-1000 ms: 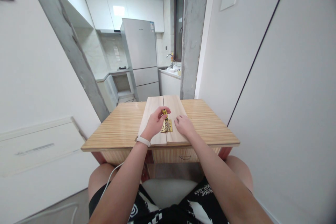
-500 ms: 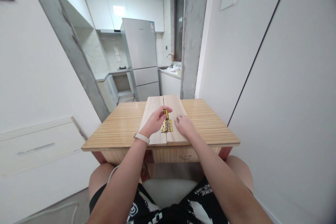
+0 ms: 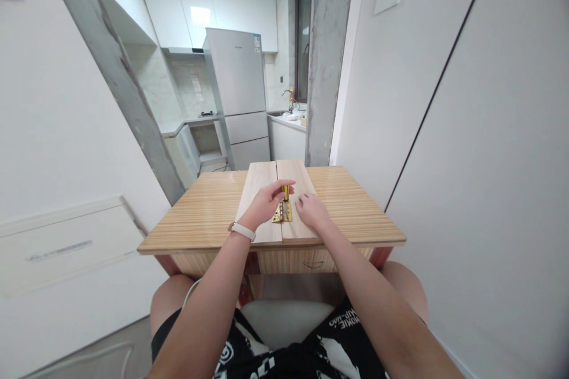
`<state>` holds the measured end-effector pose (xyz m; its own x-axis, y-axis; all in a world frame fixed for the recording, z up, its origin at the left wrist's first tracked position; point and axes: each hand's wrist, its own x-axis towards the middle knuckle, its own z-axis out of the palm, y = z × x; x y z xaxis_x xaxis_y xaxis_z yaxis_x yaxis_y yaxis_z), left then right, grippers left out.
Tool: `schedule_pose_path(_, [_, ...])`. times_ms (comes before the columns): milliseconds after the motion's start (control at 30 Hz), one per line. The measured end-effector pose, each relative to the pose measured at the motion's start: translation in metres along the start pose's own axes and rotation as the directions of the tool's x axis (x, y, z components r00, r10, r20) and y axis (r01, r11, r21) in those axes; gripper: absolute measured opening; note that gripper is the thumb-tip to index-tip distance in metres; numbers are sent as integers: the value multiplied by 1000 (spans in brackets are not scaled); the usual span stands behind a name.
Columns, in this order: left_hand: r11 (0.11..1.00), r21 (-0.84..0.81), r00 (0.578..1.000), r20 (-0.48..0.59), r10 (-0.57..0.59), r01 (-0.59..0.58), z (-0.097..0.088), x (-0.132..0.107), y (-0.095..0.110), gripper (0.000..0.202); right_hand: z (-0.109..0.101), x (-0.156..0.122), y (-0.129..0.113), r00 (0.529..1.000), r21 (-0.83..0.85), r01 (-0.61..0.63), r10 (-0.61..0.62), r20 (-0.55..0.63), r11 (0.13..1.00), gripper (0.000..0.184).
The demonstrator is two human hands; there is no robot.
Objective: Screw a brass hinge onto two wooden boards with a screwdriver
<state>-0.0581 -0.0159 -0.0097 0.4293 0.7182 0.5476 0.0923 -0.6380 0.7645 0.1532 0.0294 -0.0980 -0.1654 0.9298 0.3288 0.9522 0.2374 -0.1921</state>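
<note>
The brass-coloured hinge [image 3: 282, 212] is laid flat across the seam of two pale wooden boards, one leaf on the left board [image 3: 258, 180] and the other on the right board [image 3: 296, 172], close to their near ends on the bench [image 3: 208, 204]. Its long axis, marked by the knuckles, is set along the seam, pointing away from the body. From the grip of the left hand [image 3: 268, 197] the hinge is found just below and a little toward the body; by this hand it is more closely approached than by the right hand [image 3: 312, 211], which is rested beside it on the right board.

A yellow-and-black screwdriver [image 3: 285, 192] is held nearly upright in the left grip, thumb and fingers drawn in around the handle, the fingertips extended past it. Whether its tip is seated in a screw cannot be told. The right fingers are loosely curled; whether anything is held under them is not shown. The hinge is seen as shiny, with dark spots on its leaves.
</note>
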Motion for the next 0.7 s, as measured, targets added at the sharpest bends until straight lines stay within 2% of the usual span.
schedule_pose_path(133, [999, 35, 1000, -19, -13, 14, 2, 0, -3, 44, -1, -1, 0, 1000, -7, 1, -1, -2, 1000, 43])
schedule_pose_path(300, [994, 110, 995, -100, -16, 27, 3, -1, -3, 43, 0, 0, 0, 1000, -15, 14, -15, -4, 1000, 42])
schedule_pose_path(467, [974, 227, 987, -153, 47, -11, 6, 0, 0, 41, 2, 0, 1, 1000, -13, 7, -8, -21, 1000, 41])
schedule_pose_path(700, [943, 334, 967, -241, 84, 2, 10, 3, 3, 30, 4, 1, 2, 1000, -18, 4, -4, -22, 1000, 41])
